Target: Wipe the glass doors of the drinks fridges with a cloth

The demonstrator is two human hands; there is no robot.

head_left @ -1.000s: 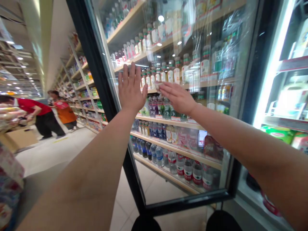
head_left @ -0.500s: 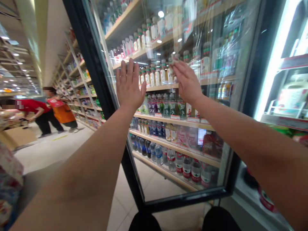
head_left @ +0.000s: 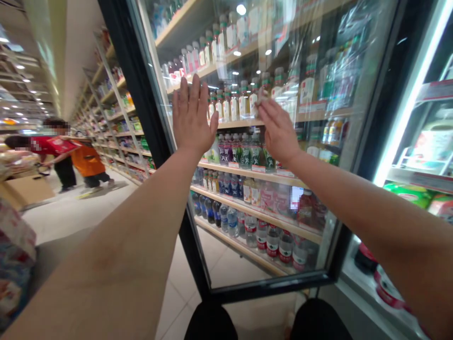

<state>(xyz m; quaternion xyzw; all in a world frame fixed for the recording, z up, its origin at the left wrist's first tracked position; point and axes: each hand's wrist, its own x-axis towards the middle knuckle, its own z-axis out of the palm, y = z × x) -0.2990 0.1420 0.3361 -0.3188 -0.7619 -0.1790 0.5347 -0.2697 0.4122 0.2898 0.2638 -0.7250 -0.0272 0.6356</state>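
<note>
My left hand (head_left: 193, 115) lies flat on the glass of a black-framed door (head_left: 272, 285), its fingers stretched up and thumb out. To the right, my right hand (head_left: 281, 130) is at the same glass, with fingers close together and bent. Something small and pale shows at its fingertips; whether it is a cloth or a reflection I cannot tell. The door stands swung out from a lit cooler (head_left: 421, 179). Through the pane, rows of bottled drinks (head_left: 235, 106) line wooden shelves, partly hidden by both hands and by reflections.
Cola-like bottles (head_left: 366, 257) stand low in the cooler at right. On the left, a person in red (head_left: 49, 146) and one with an orange apron (head_left: 87, 158) bend beside a cardboard box (head_left: 26, 191). A long shelf row (head_left: 122, 113) runs back along the aisle.
My right hand has shifted slightly right and down at the glass. The left hand stays flat, almost in place. The person with the orange apron now bends further forward.
</note>
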